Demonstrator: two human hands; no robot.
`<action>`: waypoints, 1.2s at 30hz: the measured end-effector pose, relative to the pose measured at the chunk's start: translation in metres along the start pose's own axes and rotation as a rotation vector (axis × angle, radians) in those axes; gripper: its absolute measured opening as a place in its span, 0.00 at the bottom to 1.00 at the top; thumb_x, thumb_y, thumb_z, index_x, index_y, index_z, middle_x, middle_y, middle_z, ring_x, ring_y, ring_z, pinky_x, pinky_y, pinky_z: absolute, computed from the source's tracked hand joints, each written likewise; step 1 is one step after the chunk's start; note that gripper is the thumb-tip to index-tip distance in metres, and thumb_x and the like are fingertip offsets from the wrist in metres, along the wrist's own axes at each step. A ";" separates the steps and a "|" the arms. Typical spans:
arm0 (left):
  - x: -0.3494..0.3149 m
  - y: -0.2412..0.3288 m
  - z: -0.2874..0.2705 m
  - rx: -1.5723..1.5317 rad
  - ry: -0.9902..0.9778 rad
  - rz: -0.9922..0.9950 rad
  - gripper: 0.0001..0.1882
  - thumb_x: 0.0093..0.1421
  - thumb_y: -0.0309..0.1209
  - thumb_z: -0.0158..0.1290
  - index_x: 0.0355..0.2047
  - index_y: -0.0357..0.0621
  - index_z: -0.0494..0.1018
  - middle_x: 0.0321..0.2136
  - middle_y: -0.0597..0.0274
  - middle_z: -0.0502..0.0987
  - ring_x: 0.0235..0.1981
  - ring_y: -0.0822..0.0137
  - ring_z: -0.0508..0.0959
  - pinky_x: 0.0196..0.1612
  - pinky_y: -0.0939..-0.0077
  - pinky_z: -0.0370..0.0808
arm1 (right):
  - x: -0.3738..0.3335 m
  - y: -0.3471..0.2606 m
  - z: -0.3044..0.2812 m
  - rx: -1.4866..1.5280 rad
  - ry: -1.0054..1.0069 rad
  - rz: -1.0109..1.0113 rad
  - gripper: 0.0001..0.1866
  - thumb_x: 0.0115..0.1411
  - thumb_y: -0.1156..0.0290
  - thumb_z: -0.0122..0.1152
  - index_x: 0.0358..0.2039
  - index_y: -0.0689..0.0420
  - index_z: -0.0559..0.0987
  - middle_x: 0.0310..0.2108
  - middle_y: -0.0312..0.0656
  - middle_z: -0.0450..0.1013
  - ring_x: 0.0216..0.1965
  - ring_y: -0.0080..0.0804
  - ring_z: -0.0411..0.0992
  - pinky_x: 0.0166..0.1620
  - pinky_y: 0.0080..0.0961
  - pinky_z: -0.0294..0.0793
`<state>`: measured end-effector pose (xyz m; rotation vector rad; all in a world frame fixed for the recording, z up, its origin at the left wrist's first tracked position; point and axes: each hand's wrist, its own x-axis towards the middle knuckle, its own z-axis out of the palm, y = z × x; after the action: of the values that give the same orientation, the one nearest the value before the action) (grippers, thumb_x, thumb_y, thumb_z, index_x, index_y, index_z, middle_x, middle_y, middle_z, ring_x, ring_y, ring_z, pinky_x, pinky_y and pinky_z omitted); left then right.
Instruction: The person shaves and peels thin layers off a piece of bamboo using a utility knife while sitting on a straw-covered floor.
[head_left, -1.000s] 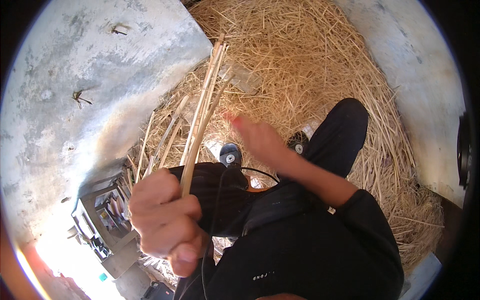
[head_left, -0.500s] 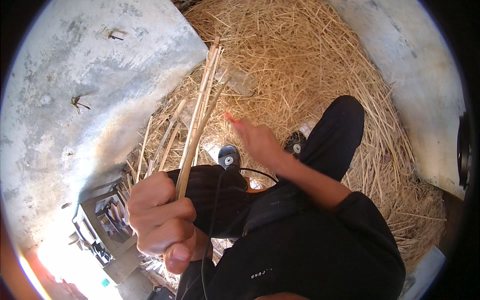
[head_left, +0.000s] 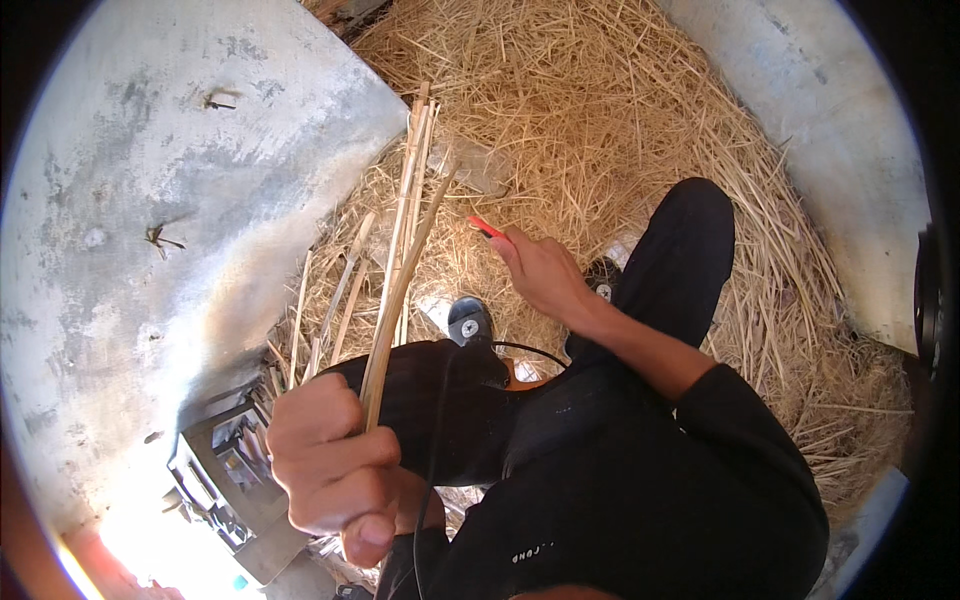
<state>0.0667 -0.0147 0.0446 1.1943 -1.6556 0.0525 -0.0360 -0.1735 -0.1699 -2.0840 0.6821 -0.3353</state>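
My left hand (head_left: 335,465) is closed in a fist round several long, thin strips of split bamboo or cane (head_left: 392,300). The strips rise from the fist and lean slightly right, fanning apart toward their far ends. My right hand (head_left: 545,275) is closed on a small red-and-black handled tool (head_left: 486,227), pointing up and left. Its working end is too small to make out. The tool is to the right of the strips and apart from them. More loose strips (head_left: 345,300) lie on the floor left of the held ones.
Dry straw-like shavings (head_left: 600,110) cover the floor, heaped toward the far side and right. A stained pale wall (head_left: 120,110) stands at left, another (head_left: 830,130) at right. A wooden shelf unit (head_left: 230,480) with items is lower left. A dark cable (head_left: 437,420) crosses my lap.
My right hand has moved slightly right, away from the strips, and the tool shows more clearly. My left hand still grips the strips. The whole view has shifted a little.
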 end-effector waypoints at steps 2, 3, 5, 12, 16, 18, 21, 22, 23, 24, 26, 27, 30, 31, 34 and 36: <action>-0.003 -0.001 -0.001 0.015 -0.069 -0.026 0.23 0.56 0.40 0.40 0.06 0.47 0.55 0.04 0.69 0.55 0.07 0.73 0.45 0.12 0.76 0.42 | -0.018 -0.036 -0.025 0.194 0.047 -0.038 0.12 0.64 0.65 0.48 0.33 0.62 0.70 0.13 0.52 0.64 0.15 0.49 0.67 0.19 0.37 0.61; 0.001 -0.002 -0.003 0.063 -0.082 -0.016 0.23 0.56 0.40 0.40 0.06 0.47 0.55 0.04 0.69 0.55 0.07 0.73 0.45 0.12 0.76 0.42 | -0.023 -0.055 -0.032 0.281 0.131 -0.175 0.11 0.64 0.66 0.47 0.32 0.62 0.69 0.12 0.52 0.63 0.14 0.49 0.67 0.18 0.37 0.59; 0.003 -0.001 -0.002 0.055 -0.029 -0.013 0.23 0.56 0.40 0.40 0.06 0.47 0.55 0.04 0.69 0.55 0.07 0.73 0.45 0.13 0.76 0.42 | -0.021 -0.054 -0.020 0.276 0.112 -0.277 0.11 0.64 0.66 0.47 0.32 0.62 0.69 0.12 0.53 0.63 0.14 0.50 0.66 0.19 0.39 0.59; -0.003 -0.007 0.000 0.116 0.107 -0.046 0.22 0.55 0.39 0.39 0.06 0.48 0.54 0.03 0.68 0.54 0.08 0.73 0.45 0.14 0.76 0.42 | -0.009 -0.023 0.001 0.137 -0.032 0.072 0.16 0.66 0.62 0.43 0.31 0.63 0.69 0.13 0.55 0.65 0.15 0.52 0.66 0.19 0.41 0.61; -0.004 -0.008 -0.002 0.155 0.140 -0.056 0.22 0.55 0.39 0.39 0.06 0.48 0.54 0.03 0.68 0.54 0.09 0.73 0.45 0.14 0.76 0.43 | -0.020 -0.062 -0.004 0.352 0.072 -0.291 0.18 0.66 0.61 0.41 0.30 0.64 0.69 0.12 0.53 0.64 0.13 0.48 0.65 0.18 0.38 0.60; -0.003 -0.009 -0.001 0.176 0.155 -0.061 0.21 0.55 0.39 0.39 0.06 0.48 0.54 0.03 0.68 0.54 0.09 0.73 0.45 0.14 0.76 0.43 | -0.013 -0.052 0.005 0.196 0.083 -0.290 0.16 0.66 0.63 0.43 0.30 0.64 0.69 0.11 0.51 0.63 0.12 0.47 0.65 0.18 0.37 0.60; -0.003 -0.009 -0.001 0.199 0.179 -0.068 0.21 0.54 0.38 0.39 0.06 0.48 0.53 0.03 0.68 0.54 0.09 0.73 0.45 0.15 0.76 0.43 | 0.018 -0.008 0.017 -0.069 0.037 -0.025 0.13 0.65 0.66 0.45 0.29 0.63 0.69 0.11 0.50 0.63 0.11 0.45 0.65 0.17 0.36 0.60; -0.003 -0.008 -0.002 0.195 0.183 -0.075 0.21 0.54 0.38 0.39 0.07 0.48 0.53 0.03 0.68 0.54 0.09 0.73 0.45 0.15 0.76 0.43 | 0.023 -0.005 0.012 -0.003 0.042 0.012 0.13 0.65 0.66 0.45 0.29 0.62 0.69 0.11 0.50 0.63 0.11 0.45 0.65 0.17 0.36 0.60; -0.002 -0.008 -0.002 0.197 0.189 -0.066 0.21 0.54 0.38 0.39 0.07 0.48 0.53 0.03 0.68 0.54 0.09 0.73 0.46 0.15 0.76 0.43 | 0.027 -0.005 0.009 0.063 0.045 0.048 0.12 0.65 0.66 0.45 0.29 0.62 0.69 0.11 0.49 0.63 0.11 0.44 0.65 0.17 0.36 0.60; -0.004 -0.009 -0.002 0.205 0.196 -0.076 0.21 0.54 0.38 0.39 0.07 0.48 0.53 0.03 0.68 0.53 0.10 0.73 0.46 0.15 0.76 0.43 | 0.021 -0.017 0.007 0.137 0.034 -0.041 0.13 0.65 0.65 0.45 0.29 0.62 0.70 0.11 0.50 0.63 0.12 0.45 0.65 0.17 0.37 0.61; -0.006 -0.010 -0.003 0.211 0.209 -0.081 0.20 0.54 0.38 0.39 0.07 0.48 0.53 0.03 0.68 0.53 0.10 0.73 0.46 0.15 0.76 0.43 | 0.005 -0.054 -0.009 0.268 0.027 -0.221 0.15 0.65 0.63 0.43 0.29 0.62 0.71 0.12 0.50 0.64 0.12 0.46 0.66 0.18 0.38 0.61; -0.005 -0.010 -0.004 0.216 0.211 -0.078 0.20 0.54 0.38 0.39 0.07 0.48 0.53 0.03 0.67 0.53 0.10 0.73 0.46 0.16 0.76 0.43 | 0.003 -0.054 -0.006 0.222 0.038 -0.259 0.16 0.66 0.63 0.42 0.29 0.62 0.71 0.12 0.50 0.64 0.12 0.46 0.66 0.18 0.38 0.61; -0.001 -0.010 0.000 0.218 0.221 -0.082 0.20 0.53 0.37 0.38 0.07 0.48 0.53 0.03 0.67 0.53 0.10 0.73 0.46 0.16 0.76 0.44 | 0.006 -0.006 0.027 -0.019 0.052 -0.311 0.18 0.66 0.60 0.41 0.27 0.61 0.70 0.11 0.49 0.65 0.12 0.46 0.66 0.18 0.39 0.62; 0.001 -0.011 0.002 0.215 0.224 -0.082 0.20 0.53 0.37 0.38 0.07 0.48 0.53 0.03 0.67 0.53 0.10 0.73 0.46 0.16 0.76 0.44 | 0.022 0.055 0.051 -0.175 0.047 -0.284 0.18 0.66 0.59 0.41 0.27 0.60 0.70 0.11 0.49 0.66 0.11 0.46 0.66 0.17 0.39 0.63; -0.007 -0.010 -0.005 0.257 0.253 -0.100 0.19 0.53 0.37 0.38 0.07 0.49 0.52 0.02 0.67 0.53 0.11 0.73 0.46 0.17 0.76 0.44 | 0.039 0.043 0.044 -0.161 0.087 -0.128 0.17 0.66 0.59 0.42 0.28 0.59 0.70 0.12 0.47 0.67 0.12 0.43 0.68 0.17 0.37 0.65; -0.010 -0.010 -0.004 0.252 0.254 -0.118 0.19 0.53 0.37 0.38 0.07 0.49 0.52 0.02 0.67 0.52 0.11 0.73 0.46 0.17 0.76 0.44 | 0.017 -0.011 0.014 0.002 0.033 -0.044 0.17 0.66 0.60 0.42 0.29 0.59 0.72 0.13 0.49 0.67 0.13 0.43 0.69 0.18 0.36 0.65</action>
<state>0.0760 -0.0107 0.0342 1.4099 -1.3815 0.3344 -0.0121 -0.1691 -0.1694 -2.0976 0.6563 -0.3961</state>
